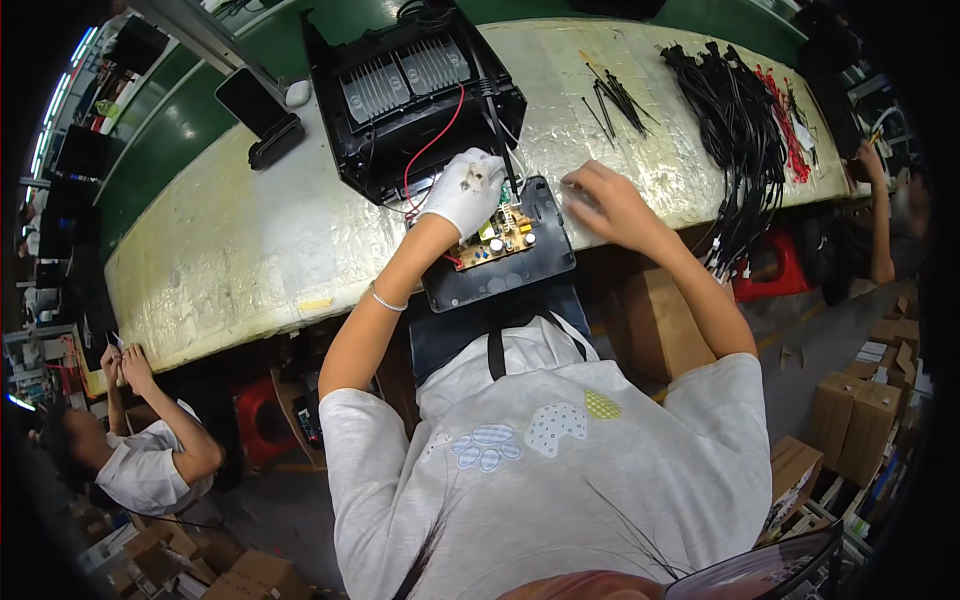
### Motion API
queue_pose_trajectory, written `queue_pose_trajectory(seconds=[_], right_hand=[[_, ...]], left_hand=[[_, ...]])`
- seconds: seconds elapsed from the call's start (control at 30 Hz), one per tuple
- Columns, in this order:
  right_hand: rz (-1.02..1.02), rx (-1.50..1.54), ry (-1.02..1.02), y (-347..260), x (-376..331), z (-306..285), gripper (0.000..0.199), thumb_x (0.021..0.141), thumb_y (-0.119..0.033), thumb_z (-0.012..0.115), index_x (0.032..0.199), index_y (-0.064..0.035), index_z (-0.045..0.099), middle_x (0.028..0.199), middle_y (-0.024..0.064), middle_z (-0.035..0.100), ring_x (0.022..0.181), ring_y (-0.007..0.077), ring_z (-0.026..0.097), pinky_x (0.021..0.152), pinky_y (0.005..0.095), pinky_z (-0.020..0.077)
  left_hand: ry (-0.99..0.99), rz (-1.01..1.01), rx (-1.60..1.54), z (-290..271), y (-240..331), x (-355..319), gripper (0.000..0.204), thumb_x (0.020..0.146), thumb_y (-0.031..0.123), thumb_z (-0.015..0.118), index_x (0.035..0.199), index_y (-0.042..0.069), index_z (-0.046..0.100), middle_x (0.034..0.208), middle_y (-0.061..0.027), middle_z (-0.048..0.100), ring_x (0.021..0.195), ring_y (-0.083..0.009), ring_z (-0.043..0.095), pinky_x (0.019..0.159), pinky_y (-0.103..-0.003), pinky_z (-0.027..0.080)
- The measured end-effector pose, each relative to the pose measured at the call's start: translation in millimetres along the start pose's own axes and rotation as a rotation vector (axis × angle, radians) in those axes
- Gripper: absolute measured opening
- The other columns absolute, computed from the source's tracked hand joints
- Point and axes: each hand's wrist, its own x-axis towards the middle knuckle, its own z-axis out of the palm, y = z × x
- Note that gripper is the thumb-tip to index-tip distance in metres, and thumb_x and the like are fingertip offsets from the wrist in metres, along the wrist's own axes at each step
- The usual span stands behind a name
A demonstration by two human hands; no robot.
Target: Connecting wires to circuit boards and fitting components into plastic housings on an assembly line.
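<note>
Tan and studded with small components, a rectangular circuit board (497,238) lies on a flat black plastic panel (500,262) at the near edge of the counter (230,250), straight ahead of the person. The left hand (465,190), in a white glove, rests just at the board's 11 o'clock, fingers curled down over the wires there; whether it pinches anything I cannot tell. The bare right hand (605,205) lies at the board's 2 o'clock, just beside the panel's far corner, fingers loosely bent and palm down on the counter, with nothing clearly in its grasp.

At 11 o'clock from the board, touching the gloved hand's far side, stands a large black plastic housing (415,95) with ribbed grey vents, a red wire (435,140) looping out of it toward the board. A few loose black cable ties (615,100) lie at 1 o'clock, and a thick bundle of black cables (740,130) at 2 o'clock, well apart. A dark phone on a stand (262,115) sits at 10 o'clock.
</note>
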Motion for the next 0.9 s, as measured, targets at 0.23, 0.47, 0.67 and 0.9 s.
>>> queue_pose_trajectory(seconds=[0.23, 0.47, 0.67, 0.9], right_hand=[[-0.021, 0.112, 0.137, 0.2, -9.7, 31.6, 0.017, 0.086, -0.005, 0.065, 0.102, -0.0023, 0.065, 0.089, 0.0141, 0.058, 0.079, 0.0322, 0.06, 0.07, 0.0372, 0.0485], [0.063, -0.034, 0.14, -18.4, 0.2, 36.0, 0.012, 0.085, -0.008, 0.065, 0.092, -0.0004, 0.06, 0.086, 0.0156, 0.057, 0.084, 0.0349, 0.06, 0.07, 0.0409, 0.0491], [0.097, -0.36, -0.012, -16.2, 13.0, 36.1, 0.017, 0.08, -0.007, 0.062, 0.089, 0.0036, 0.053, 0.087, 0.0193, 0.057, 0.088, 0.039, 0.057, 0.076, 0.0455, 0.0501], [0.08, -0.199, -0.123, 8.0, 45.2, 14.7, 0.012, 0.083, -0.007, 0.061, 0.09, 0.0007, 0.055, 0.084, 0.02, 0.06, 0.085, 0.0388, 0.058, 0.075, 0.046, 0.0474]], left_hand=[[-0.2, -0.148, 0.01, -8.1, 5.0, 3.2, 0.032, 0.09, 0.013, 0.047, 0.115, 0.008, 0.066, 0.095, -0.0196, 0.058, 0.09, -0.037, 0.057, 0.086, -0.043, 0.047], [-0.084, -0.057, 0.026, -10.0, -11.7, -14.3, 0.017, 0.088, 0.013, 0.055, 0.1, 0.006, 0.066, 0.093, -0.0203, 0.058, 0.088, -0.038, 0.058, 0.081, -0.046, 0.048], [-0.127, -0.115, -0.021, -8.2, -15.4, -11.7, 0.02, 0.089, 0.013, 0.054, 0.103, 0.009, 0.067, 0.093, -0.0206, 0.058, 0.089, -0.0383, 0.058, 0.08, -0.047, 0.048], [-0.097, -0.153, -0.123, -13.7, -3.2, -3.3, 0.024, 0.091, 0.013, 0.052, 0.111, 0.012, 0.066, 0.091, -0.022, 0.06, 0.089, -0.04, 0.06, 0.08, -0.047, 0.049]])
